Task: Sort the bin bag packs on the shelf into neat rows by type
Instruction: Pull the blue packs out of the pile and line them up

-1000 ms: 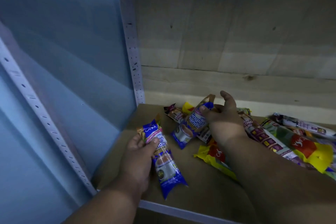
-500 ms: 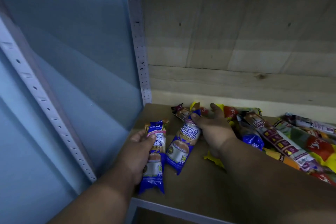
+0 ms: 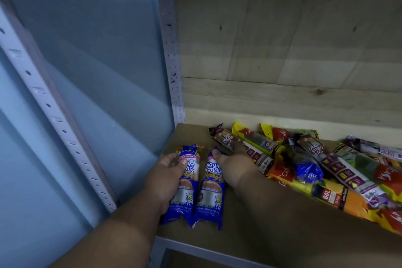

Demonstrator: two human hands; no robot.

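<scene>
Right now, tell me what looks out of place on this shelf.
The two blue packs lie straight, side by side. To their right the other packs are a jumble, crossing and overlapping at angles, with another blue pack among the yellow ones.

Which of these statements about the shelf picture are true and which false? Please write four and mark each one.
1. Two blue packs lie side by side at the shelf's left end. True.
2. The left hand is empty. False: it holds the left blue pack.
3. The right hand rests at the right blue pack. True.
4. The mixed pile to the right is already in neat rows. False: its packs lie crossed over one another.
</scene>
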